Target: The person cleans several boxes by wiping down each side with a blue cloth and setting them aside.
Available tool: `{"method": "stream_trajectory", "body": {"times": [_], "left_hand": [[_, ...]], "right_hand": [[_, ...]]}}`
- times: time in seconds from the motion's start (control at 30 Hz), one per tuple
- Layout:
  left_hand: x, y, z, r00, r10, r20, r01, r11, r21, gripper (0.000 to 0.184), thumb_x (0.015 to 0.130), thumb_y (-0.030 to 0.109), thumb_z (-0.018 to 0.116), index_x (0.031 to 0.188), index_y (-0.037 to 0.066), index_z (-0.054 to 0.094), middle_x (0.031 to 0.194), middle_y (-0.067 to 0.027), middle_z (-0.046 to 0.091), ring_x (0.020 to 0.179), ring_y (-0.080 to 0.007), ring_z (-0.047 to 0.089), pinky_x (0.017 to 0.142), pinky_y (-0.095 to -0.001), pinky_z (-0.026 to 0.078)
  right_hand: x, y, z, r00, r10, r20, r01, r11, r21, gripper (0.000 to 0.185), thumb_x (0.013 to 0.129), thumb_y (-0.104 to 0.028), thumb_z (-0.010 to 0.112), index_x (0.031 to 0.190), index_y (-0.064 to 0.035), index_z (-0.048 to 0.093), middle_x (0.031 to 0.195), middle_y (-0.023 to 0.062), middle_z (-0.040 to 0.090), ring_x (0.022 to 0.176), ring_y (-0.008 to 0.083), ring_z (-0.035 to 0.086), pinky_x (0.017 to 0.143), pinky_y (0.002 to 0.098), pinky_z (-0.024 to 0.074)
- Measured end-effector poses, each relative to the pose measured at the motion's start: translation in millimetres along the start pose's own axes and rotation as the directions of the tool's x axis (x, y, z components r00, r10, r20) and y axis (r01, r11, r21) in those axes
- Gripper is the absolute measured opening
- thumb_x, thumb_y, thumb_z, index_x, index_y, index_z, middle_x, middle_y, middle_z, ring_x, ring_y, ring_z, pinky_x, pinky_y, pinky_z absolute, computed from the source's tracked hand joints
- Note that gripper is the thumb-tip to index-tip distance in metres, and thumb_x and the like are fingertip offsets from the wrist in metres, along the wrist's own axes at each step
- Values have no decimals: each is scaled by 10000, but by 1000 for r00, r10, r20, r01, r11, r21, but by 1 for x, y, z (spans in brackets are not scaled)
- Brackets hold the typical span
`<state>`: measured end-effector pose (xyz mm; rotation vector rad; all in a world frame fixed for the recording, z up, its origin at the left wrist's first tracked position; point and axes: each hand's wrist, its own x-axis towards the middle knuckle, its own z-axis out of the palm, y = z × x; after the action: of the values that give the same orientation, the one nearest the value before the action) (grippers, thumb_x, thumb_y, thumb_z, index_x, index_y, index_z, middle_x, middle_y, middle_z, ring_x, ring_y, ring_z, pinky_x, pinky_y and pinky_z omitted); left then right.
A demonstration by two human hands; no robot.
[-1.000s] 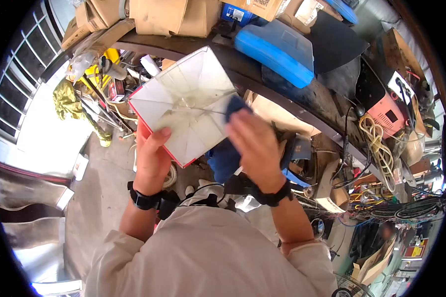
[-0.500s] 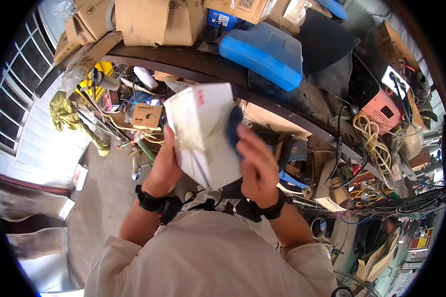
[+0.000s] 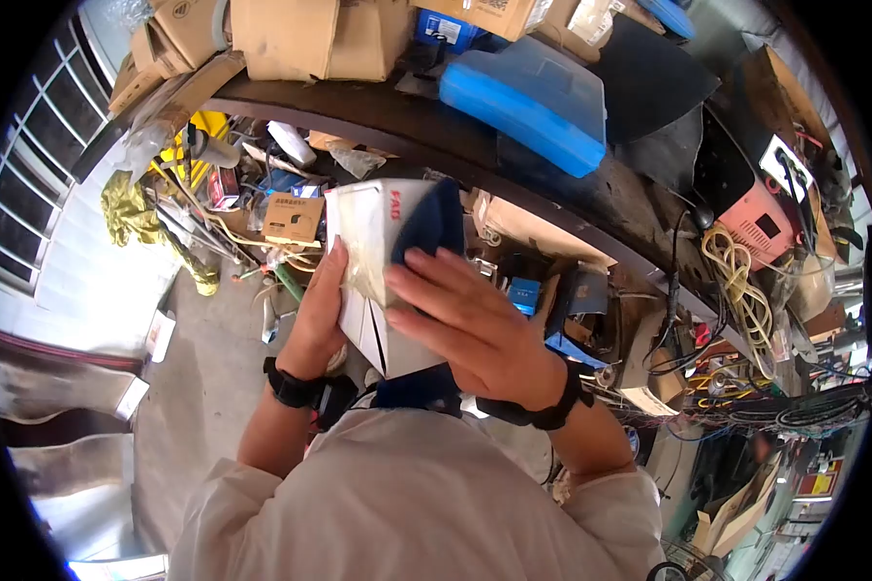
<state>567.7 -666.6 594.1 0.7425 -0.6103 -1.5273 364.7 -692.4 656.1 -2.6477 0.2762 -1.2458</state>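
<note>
A white cardboard box (image 3: 360, 261) with red lettering and brownish stains is held up in front of my chest, tilted. My left hand (image 3: 318, 315) is closed on its left side, the thumb lying along the edge. My right hand (image 3: 484, 334) lies across the box's right part, pressing a dark blue cloth (image 3: 434, 221) against it with long, nearly straight fingers. More dark blue fabric hangs below the box's lower edge; whether it is the same cloth I cannot tell. A dark slit shows at the box's lower end.
A dark workbench (image 3: 358, 108) runs ahead, bearing cardboard boxes (image 3: 286, 39), a blue plastic case (image 3: 523, 102) and a pink machine (image 3: 754, 221). Coiled cable (image 3: 746, 281) hangs at the right. Under the bench lie a small brown box (image 3: 293, 219) and mixed clutter.
My right hand has moved left and onto the box's face, carrying the blue cloth, which now spreads over its upper right. The box has turned slightly in my left hand.
</note>
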Motion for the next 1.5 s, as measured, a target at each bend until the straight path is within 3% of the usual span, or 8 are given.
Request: {"method": "stream_trajectory", "body": {"times": [0.43,0.57,0.67,0.77,0.9,1.07,1.27,1.5], "left_hand": [[8,-20,-15,990,-110,89,119,988,-101,506,1035,407,379,1357,21,445,1219,-116,613,1045,-190,639,903,-339,521],[1,-20,-4,992,-119,-46,118,993,-27,464,1026,352,444,1358,27,440,1216,-86,615,1057,-166,628,902,-314,513],[-1,-12,4,992,-72,-107,76,996,34,435,1015,353,479,1329,52,482,1198,-60,618,1038,-148,626,880,-296,513],[3,-18,-4,984,-66,-167,77,995,57,419,1006,355,506,1314,72,504,1170,-39,621,1005,-130,626,859,-281,509],[4,-31,-5,979,-10,-203,27,996,81,426,1000,365,519,1311,74,506,1165,-30,614,1007,-109,611,829,-273,509],[9,-16,-1,975,38,-219,-36,999,14,454,997,371,525,1325,60,496,1170,-40,610,1004,-113,604,839,-281,510],[6,-30,-2,984,-105,-146,114,992,56,471,1002,368,514,1343,45,473,1172,-50,612,1022,-119,601,856,-284,505],[8,-31,-14,991,-124,-47,124,992,8,459,1012,367,480,1334,40,467,1198,-78,613,1029,-163,633,867,-313,529]], "right_hand": [[-6,10,-5,988,146,-59,-137,982,133,304,831,70,614,1125,1,652,1248,185,611,1164,336,590,1003,423,447],[1,5,-9,853,475,-216,-399,860,318,313,832,40,663,1143,5,651,1362,202,519,1170,309,589,1015,388,447],[-10,7,-5,833,482,-272,-465,876,128,321,835,20,687,1153,6,647,1451,203,422,1206,290,566,1005,366,456],[-32,19,12,794,484,-368,-504,862,47,281,832,25,694,1110,-1,670,1326,157,506,1136,246,577,901,303,498],[-44,9,28,579,672,-462,-586,737,337,233,805,37,712,1033,-9,695,1117,107,554,973,215,586,811,264,494],[-51,-13,27,863,437,-253,-456,889,-22,244,758,38,745,986,-39,704,993,116,584,866,216,593,761,274,477],[-42,13,11,764,444,-469,-511,860,-18,250,772,29,724,1013,-21,685,1025,126,582,898,233,584,802,306,459],[-49,13,15,805,476,-355,-486,872,67,232,833,-10,671,1060,-4,626,1063,120,567,941,201,560,854,288,439]]}}
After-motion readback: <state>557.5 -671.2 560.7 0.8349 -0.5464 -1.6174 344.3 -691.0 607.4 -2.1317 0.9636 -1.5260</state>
